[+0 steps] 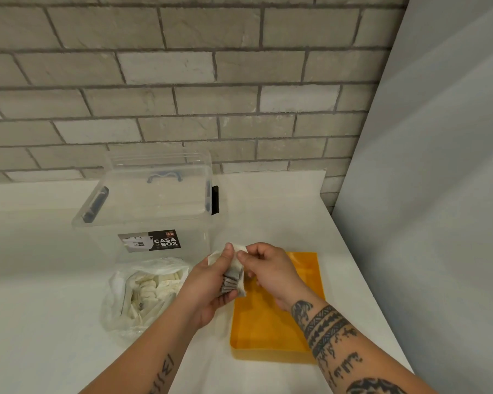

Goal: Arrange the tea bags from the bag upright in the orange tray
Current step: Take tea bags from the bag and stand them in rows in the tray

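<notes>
The left grip, over the left edge of the orange tray, is curled round a stack of tea bags. Left of the tray lies the open plastic bag with more white ones; behind it stands a clear lidded box. The right grip pinches the stack's top paper, its forearm hiding part of the tray. Right of the tray a grey panel bounds the worktop.

Bag left of tray
</notes>
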